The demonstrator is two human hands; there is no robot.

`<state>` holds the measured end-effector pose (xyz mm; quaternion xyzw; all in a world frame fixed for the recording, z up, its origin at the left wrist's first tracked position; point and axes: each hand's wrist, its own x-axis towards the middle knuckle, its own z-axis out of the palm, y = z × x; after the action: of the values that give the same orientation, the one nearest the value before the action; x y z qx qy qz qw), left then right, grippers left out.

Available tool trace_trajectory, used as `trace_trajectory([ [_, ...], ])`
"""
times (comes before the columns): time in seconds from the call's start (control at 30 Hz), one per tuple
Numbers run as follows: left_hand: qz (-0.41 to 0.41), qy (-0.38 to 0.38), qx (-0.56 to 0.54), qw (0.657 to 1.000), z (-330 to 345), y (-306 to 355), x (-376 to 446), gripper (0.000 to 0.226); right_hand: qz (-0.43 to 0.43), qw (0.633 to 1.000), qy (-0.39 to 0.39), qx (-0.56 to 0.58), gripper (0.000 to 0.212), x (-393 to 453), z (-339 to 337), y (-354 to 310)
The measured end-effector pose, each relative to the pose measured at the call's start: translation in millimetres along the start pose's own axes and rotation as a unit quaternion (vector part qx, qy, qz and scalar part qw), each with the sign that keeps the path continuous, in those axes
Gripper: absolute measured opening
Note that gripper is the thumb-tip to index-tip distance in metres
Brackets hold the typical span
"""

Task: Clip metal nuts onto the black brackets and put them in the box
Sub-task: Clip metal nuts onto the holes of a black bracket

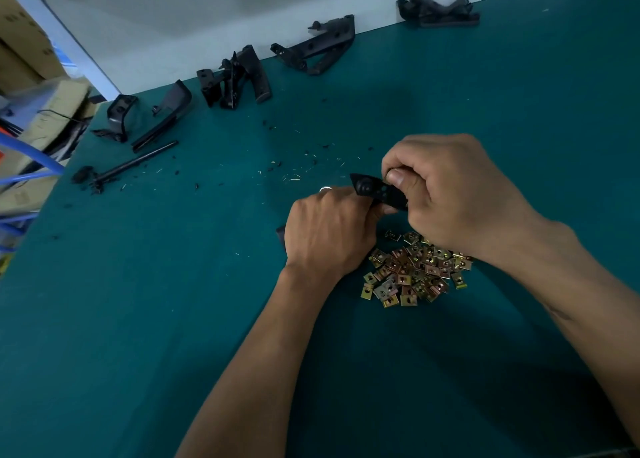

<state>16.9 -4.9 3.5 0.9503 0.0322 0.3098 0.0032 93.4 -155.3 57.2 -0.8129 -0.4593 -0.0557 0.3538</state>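
Bracket (377, 191) above counter (138, 284) centre, left hand (329, 236) gripping its near end, right hand (446, 198) pinching the far end; looks stiff, light; nuts (412, 270) heaped at five o'clock.

Factory assembly bench: green work mat (173, 284), black plastic brackets (313, 49), clip nuts pile (412, 270), cartons (24, 42).
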Motion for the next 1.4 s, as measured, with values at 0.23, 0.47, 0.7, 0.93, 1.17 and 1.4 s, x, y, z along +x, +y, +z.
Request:
trace_trajectory([
  [0.23, -0.010, -0.020, -0.007, 1.000, -0.8, -0.8, -0.1, 0.047, 0.037, 0.997, 0.036, 0.049, 0.015, -2.0, 6.4, -2.1],
  [0.47, -0.026, -0.007, -0.016, 1.000, -1.5, 0.5, 2.6, 0.038, 0.062, 0.991, 0.065, 0.100, 0.019, -4.1, 18.6, -8.2],
  [0.7, -0.028, -0.026, -0.011, 0.999, -1.2, -0.3, 0.1, 0.038, 0.126, 0.974, 0.020, 0.188, 0.026, -1.6, 23.4, -1.3],
  [0.93, -0.043, -0.020, -0.039, 0.998, -1.3, -1.3, -1.4, 0.034, 0.101, 0.977, 0.099, 0.159, 0.023, -7.1, 36.6, -7.3],
  [1.17, -0.079, -0.048, -0.031, 0.995, -2.0, -2.0, -2.1, 0.036, 0.072, 0.968, 0.153, 0.184, 0.026, -8.8, 47.8, -6.5],
  [1.4, -0.081, -0.078, 0.001, 0.994, -0.5, -5.9, -2.7, 0.048, -0.006, 0.988, 0.125, 0.089, 0.020, -8.8, 44.7, -1.3],
])
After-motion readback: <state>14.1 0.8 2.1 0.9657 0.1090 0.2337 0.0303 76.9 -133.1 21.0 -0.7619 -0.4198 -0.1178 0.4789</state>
